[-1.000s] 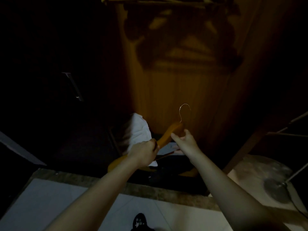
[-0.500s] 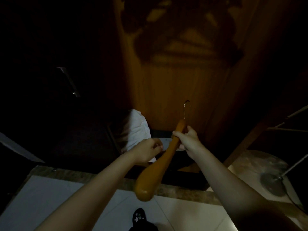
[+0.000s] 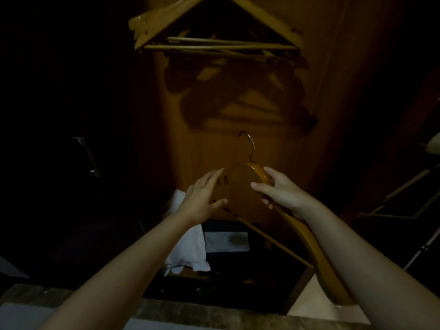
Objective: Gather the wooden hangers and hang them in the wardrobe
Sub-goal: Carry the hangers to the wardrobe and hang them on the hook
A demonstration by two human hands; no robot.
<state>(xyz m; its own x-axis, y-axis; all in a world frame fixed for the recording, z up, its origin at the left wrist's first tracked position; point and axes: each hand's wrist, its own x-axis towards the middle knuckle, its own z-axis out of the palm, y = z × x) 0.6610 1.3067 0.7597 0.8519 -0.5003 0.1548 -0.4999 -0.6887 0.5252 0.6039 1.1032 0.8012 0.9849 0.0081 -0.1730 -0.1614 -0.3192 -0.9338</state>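
My right hand (image 3: pixel 281 194) grips a wooden hanger (image 3: pixel 316 253) near its neck, its metal hook (image 3: pixel 248 144) pointing up and one arm running down along my right forearm. To its left my left hand (image 3: pixel 202 198) is open with fingers spread, holding nothing. Several wooden hangers (image 3: pixel 214 36) hang together at the top of the wardrobe, casting shadows on its wooden back panel (image 3: pixel 209 144).
White cloth (image 3: pixel 188 248) lies on the dark wardrobe floor beside a pale flat item (image 3: pixel 226 241). A metal handle (image 3: pixel 88 156) shows on the dark door at left. A stone threshold (image 3: pixel 190 313) runs along the bottom. Metal rods (image 3: pixel 404 189) stand at right.
My left hand let go of the hanger and opened. The hanger swung so its arm lies along my right forearm. The view tilted up, revealing the hung hangers.
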